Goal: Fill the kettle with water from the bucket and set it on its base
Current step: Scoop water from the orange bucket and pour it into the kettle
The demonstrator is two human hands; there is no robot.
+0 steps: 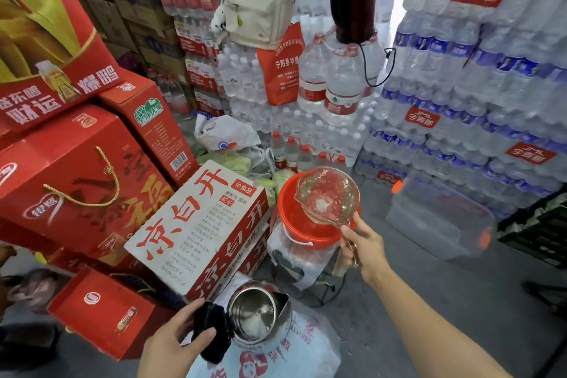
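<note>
A steel kettle [260, 317] with its black lid flipped open is low in the middle, its shiny inside showing. My left hand [171, 344] grips its black handle. My right hand [365, 247] holds the handle of a clear glass ladle [326, 193], which holds water and hangs over the red bucket [294, 221]. The bucket stands on the floor above and right of the kettle. I cannot see the kettle's base.
A white and red carton [199, 230] lies left of the bucket. Red gift boxes [76, 181] pile up on the left. Stacks of bottled water [475, 86] wall in the back and right. A clear plastic bin [438, 215] sits right of the bucket.
</note>
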